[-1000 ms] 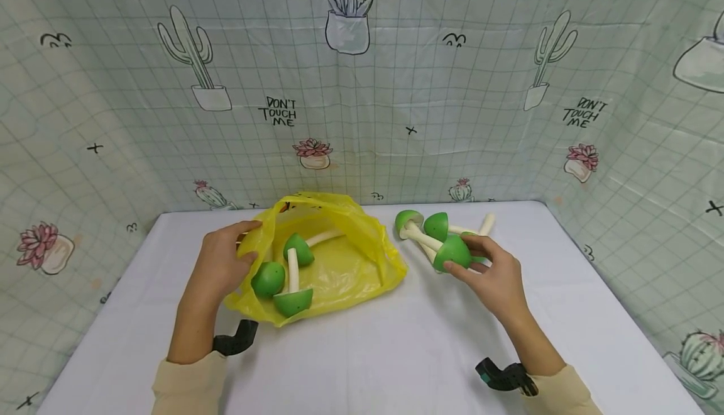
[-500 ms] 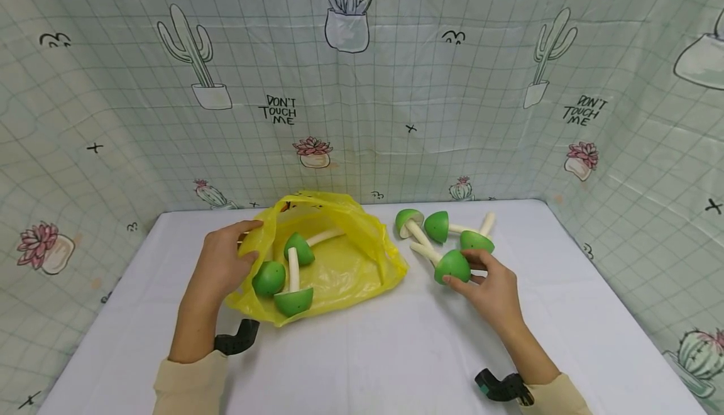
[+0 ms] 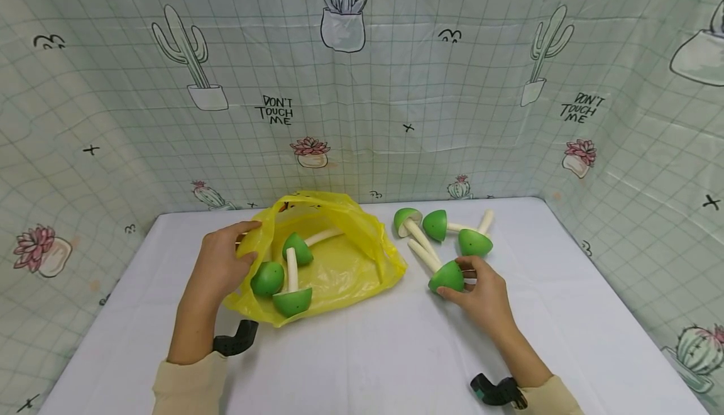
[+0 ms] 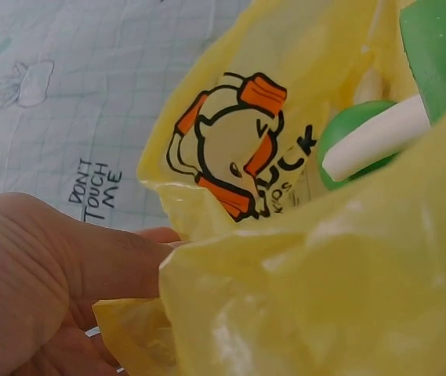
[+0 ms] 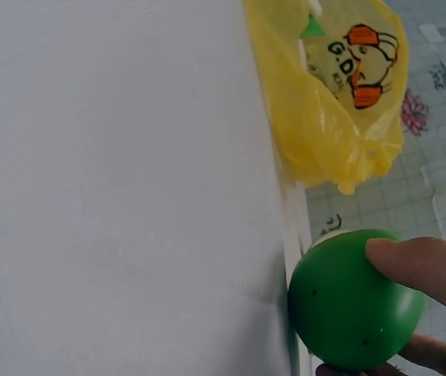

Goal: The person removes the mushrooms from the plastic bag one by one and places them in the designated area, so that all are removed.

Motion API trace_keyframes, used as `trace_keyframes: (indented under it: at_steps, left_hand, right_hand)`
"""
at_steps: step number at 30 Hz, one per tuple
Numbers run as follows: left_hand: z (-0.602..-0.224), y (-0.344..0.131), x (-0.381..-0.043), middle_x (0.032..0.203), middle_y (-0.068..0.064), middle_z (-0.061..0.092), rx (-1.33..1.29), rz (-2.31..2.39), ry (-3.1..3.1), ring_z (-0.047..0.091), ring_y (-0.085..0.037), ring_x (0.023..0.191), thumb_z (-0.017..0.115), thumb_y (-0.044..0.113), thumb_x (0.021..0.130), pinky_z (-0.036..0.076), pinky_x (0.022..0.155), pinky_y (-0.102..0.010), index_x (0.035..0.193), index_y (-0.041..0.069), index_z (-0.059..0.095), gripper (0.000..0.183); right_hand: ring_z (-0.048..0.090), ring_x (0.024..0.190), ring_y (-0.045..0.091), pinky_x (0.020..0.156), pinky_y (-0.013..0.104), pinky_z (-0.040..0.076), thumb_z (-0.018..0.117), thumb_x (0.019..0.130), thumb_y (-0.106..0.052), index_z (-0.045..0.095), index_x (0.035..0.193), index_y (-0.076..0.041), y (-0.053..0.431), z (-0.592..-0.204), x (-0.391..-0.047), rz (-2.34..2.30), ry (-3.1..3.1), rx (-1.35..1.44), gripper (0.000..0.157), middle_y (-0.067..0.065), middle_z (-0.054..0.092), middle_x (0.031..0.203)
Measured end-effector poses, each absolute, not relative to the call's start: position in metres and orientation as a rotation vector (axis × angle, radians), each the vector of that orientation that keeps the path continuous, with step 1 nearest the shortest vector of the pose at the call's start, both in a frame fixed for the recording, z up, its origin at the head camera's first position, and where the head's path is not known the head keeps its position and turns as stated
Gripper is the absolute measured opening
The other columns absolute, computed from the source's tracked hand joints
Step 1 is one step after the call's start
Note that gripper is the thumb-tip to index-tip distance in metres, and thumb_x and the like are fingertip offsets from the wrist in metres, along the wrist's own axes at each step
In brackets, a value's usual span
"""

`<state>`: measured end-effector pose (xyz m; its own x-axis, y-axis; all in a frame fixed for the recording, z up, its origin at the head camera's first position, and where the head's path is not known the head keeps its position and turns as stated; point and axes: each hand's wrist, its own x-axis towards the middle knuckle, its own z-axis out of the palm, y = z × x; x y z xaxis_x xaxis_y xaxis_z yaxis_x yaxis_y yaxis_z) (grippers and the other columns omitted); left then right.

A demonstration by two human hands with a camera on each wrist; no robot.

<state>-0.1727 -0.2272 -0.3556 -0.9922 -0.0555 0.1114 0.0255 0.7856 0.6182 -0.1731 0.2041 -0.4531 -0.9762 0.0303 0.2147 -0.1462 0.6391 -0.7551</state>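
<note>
My left hand (image 3: pixel 222 261) grips the left edge of a yellow plastic bag (image 3: pixel 351 264), its mouth spread toward me. In the left wrist view the thumb lies along the folded plastic beside a printed duck. Inside the bag are three toy mushrooms with green caps and white stems, one of them a mushroom (image 3: pixel 292 302) near the front rim. On the right, my right hand (image 3: pixel 483 292) pinches a toy mushroom (image 3: pixel 447 276) by its green cap, the stem pointing away to the upper left. The right wrist view shows the thumb on that cap (image 5: pixel 348 305).
Three more toy mushrooms lie behind the right hand: one mushroom (image 3: pixel 407 221) with its stem toward me, another mushroom (image 3: pixel 435 225) on its side, and a mushroom (image 3: pixel 475 242) with its stem up. A printed cloth wall (image 3: pixel 373 88) rises behind the white table (image 3: pixel 362 365).
My right hand has drawn its mushroom toward me and slightly left, away from the other mushrooms. The left hand and the bag stay in place.
</note>
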Motion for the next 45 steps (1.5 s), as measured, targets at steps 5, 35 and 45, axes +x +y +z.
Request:
trace_keyframes:
  at_steps: [5,35,45]
  left_hand:
    - [-0.356,-0.228,-0.173,0.141,-0.034,0.057,0.025,-0.998,-2.846,0.056,-0.051,0.126,0.068,-0.01,0.094,0.051,0.104,-0.063,0.149,-0.004,0.055,0.057]
    - [-0.356,-0.229,-0.175,0.141,-0.033,0.057,0.013,-0.992,-2.848,0.055,-0.05,0.127,0.068,-0.009,0.094,0.049,0.106,-0.063,0.148,-0.003,0.056,0.056]
    - [-0.355,-0.229,-0.176,0.143,-0.033,0.056,0.016,-1.003,-2.855,0.054,-0.05,0.128,0.068,-0.009,0.094,0.049,0.106,-0.063,0.149,-0.003,0.055,0.057]
  right_hand:
    - [0.063,0.121,0.044,0.096,0.05,0.059,0.092,0.079,-0.008,0.057,0.131,0.008,0.201,-0.453,-0.175,1.244,-2.663,0.076,0.064,0.028,0.064,0.128]
    - [0.06,0.126,0.045,0.104,0.052,0.054,0.09,0.083,-0.012,0.056,0.135,0.011,0.209,-0.447,-0.177,1.21,-2.613,0.095,0.066,0.029,0.06,0.134]
    - [0.065,0.109,0.046,0.095,0.058,0.055,0.092,0.077,-0.005,0.064,0.121,0.01,0.2,-0.44,-0.175,1.017,-2.437,0.174,0.055,0.026,0.065,0.117]
